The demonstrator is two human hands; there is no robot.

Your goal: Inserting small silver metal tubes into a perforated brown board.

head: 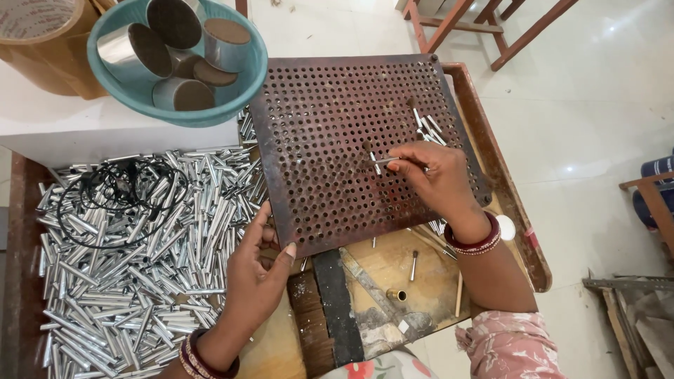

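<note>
A rusty brown perforated metal plate (pixel 330 119) lies tilted over a wooden tray. My left hand (pixel 256 270) grips the plate's near left corner, thumb on top. My right hand (pixel 432 175) rests on the plate's right part and pinches a small silver metal tube (pixel 382 161) between thumb and fingers, held level just above the holes. A few more silver tubes (pixel 427 126) lie on the plate beyond my right hand. A large heap of the same silver tubes (pixel 133 260) fills the tray to the left of the plate.
A teal plastic bowl (pixel 242 88) with several metal cylinders sits on a white block at the back left, by a brown tape roll (pixel 49 42). A black wire coil (pixel 112 196) lies on the heap. A brass ferrule (pixel 397 295) and loose tubes lie on the wood under the plate. Wooden chair legs (pixel 491 31) stand behind.
</note>
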